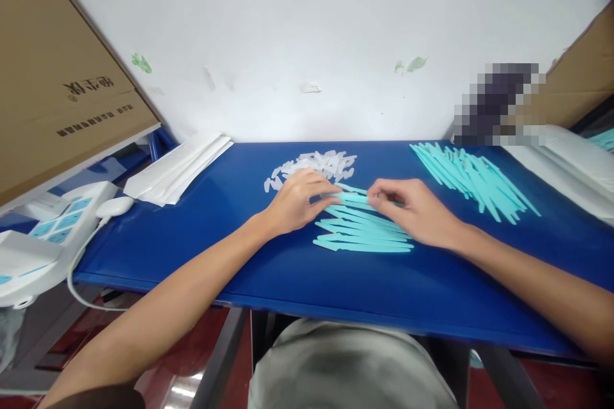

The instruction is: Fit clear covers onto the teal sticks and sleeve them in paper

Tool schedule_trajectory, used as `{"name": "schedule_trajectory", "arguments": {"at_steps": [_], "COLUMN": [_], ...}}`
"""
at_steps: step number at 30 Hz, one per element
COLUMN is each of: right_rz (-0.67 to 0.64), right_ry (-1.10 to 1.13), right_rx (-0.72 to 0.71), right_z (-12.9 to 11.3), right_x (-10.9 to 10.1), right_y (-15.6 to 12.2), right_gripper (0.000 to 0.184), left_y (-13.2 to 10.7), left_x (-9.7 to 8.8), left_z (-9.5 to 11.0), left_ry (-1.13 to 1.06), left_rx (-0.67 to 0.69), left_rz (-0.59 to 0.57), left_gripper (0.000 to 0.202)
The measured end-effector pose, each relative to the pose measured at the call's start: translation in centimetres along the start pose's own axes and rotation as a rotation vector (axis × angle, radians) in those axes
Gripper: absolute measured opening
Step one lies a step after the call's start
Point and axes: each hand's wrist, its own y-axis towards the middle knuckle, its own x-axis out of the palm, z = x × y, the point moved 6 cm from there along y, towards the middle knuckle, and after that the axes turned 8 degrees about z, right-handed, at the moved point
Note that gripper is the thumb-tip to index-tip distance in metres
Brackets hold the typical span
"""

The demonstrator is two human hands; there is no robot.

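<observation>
Both hands pinch one turquoise eyebrow razor (354, 199), held level between them. My left hand (300, 201) grips its left end with thumb and fingers, and my right hand (415, 209) has the other end. Just below lies a loose row of similar turquoise razors (364, 241), roughly side by side on the blue table (288, 281). Behind my left hand is a heap of small translucent white pieces (326, 163) that look like blade caps. A second pile of turquoise razors (480, 182) lies beyond my right hand, slanting across one another.
White flat paper or plastic sleeves (177, 169) lie at the back left. A white power strip (71, 230) with a corded white plug (115, 207) sits at the left edge. Cardboard boxes (62, 77) and white packaging (566, 166) flank the table; a white wall (288, 25) stands behind.
</observation>
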Motion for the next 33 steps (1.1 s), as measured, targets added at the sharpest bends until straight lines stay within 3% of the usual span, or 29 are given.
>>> {"name": "schedule_trajectory", "arguments": {"at_steps": [3, 6, 9, 12, 15, 20, 28, 33], "right_rz": [0.024, 0.072, 0.028, 0.008, -0.035, -0.221, -0.337, -0.342], "right_ry": [-0.122, -0.253, -0.354, -0.423, -0.432, -0.416, -0.401, -0.366], "right_rx": [-0.085, -0.08, -0.066, -0.102, -0.146, -0.199, -0.063, 0.003], "right_z": [-0.4, 0.7, 2.1, 2.3, 1.6, 0.4, 1.1, 1.2], "right_x": [-0.2, -1.1, -1.4, -1.6, -1.4, -0.3, 0.1, -0.1], "right_y": [0.3, 0.7, 0.9, 0.9, 0.6, -0.2, -0.2, -0.2], "right_gripper": [0.028, 0.03, 0.034, 0.036, 0.034, 0.038, 0.039, 0.027], "left_y": [0.1, -0.2, -1.1, -1.8, -1.8, -1.0, -0.7, -0.8], "left_x": [0.5, -0.3, -1.4, -1.7, -1.4, -0.7, 0.0, 0.2], "left_z": [-0.5, -2.3, -4.3, -5.3, -5.1, -3.6, -3.7, -3.4], "left_ry": [0.026, 0.215, 0.402, 0.456, 0.449, 0.388, 0.47, 0.405], "left_rx": [-0.006, -0.068, -0.13, -0.164, -0.156, -0.125, -0.257, -0.275], "left_rz": [-0.084, -0.152, -0.25, -0.342, -0.377, -0.378, -0.332, -0.389], "left_gripper": [0.027, 0.032, 0.034, 0.035, 0.034, 0.029, 0.032, 0.031]}}
